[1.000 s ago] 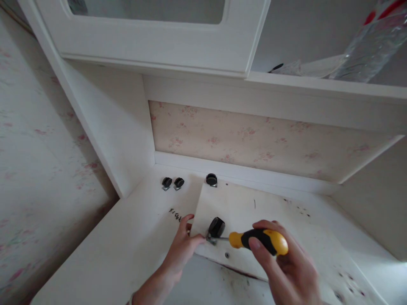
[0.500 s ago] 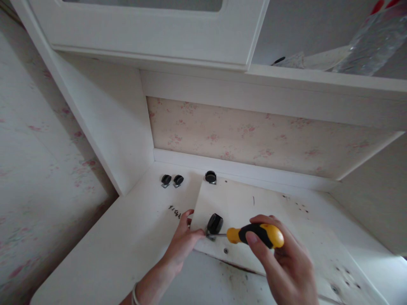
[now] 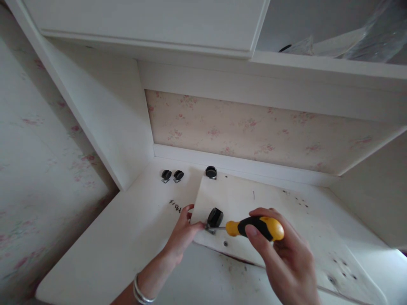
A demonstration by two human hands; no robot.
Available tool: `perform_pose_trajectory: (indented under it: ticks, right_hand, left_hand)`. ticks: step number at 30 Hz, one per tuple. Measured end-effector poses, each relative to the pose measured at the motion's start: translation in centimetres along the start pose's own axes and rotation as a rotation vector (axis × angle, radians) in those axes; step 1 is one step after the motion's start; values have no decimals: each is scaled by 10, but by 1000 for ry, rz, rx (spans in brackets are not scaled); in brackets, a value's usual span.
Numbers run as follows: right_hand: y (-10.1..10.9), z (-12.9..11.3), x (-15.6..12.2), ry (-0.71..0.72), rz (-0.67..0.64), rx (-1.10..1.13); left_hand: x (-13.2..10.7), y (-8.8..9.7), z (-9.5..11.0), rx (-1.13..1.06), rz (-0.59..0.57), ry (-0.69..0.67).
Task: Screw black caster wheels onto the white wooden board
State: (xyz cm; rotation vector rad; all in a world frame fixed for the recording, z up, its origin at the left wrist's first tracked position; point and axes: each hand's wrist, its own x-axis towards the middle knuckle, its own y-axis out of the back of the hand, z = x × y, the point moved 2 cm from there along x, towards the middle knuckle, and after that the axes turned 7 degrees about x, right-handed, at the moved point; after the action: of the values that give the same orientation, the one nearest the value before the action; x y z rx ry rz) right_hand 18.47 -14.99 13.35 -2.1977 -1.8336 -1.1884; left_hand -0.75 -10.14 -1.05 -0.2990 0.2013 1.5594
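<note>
My right hand (image 3: 282,254) grips a yellow and black screwdriver (image 3: 256,228), held nearly level with its shaft pointing left. The tip reaches the metal plate of a black caster wheel (image 3: 215,217) at the near left corner of a white board (image 3: 241,199). At that corner my left hand (image 3: 182,235) pinches the board's left edge, thumb on top by the caster's plate and fingers curled at the side. Whether the tip sits in a screw is too small to tell. Another caster (image 3: 210,172) stands on the board's far left corner.
Two loose casters (image 3: 172,175) lie on the white desktop (image 3: 104,245) left of the board. An overhead cabinet (image 3: 143,25) hangs above, with a plastic bag (image 3: 372,38) on its open shelf. A side panel (image 3: 104,110) rises at the left.
The view has shifted slightly, so the board and hands appear a little higher. Both hands keep their places, with the screwdriver still at the near caster's plate.
</note>
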Motion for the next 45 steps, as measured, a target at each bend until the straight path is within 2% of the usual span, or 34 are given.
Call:
perform_pose_trajectory:
  ticks: [7, 17, 27, 36, 41, 45]
  right_hand:
    - [-2, 3, -1, -14, -38, 0]
    - [-2, 1, 4, 4, -52, -26]
    - [-2, 2, 5, -3, -30, -36]
    - [-6, 0, 5, 26, -56, -26]
    - [-9, -5, 13, 31, -126, -9]
    - [-15, -18, 29, -3, -252, -34]
  left_hand:
    - [-2, 0, 5, -3, -8, 14]
    - [2, 3, -3, -19, -11, 15]
    - [0, 1, 5, 2, -25, 3]
    - [2, 4, -4, -41, -43, -14]
    - [3, 4, -6, -25, -32, 4]
    - [4, 4, -7, -21, -28, -3]
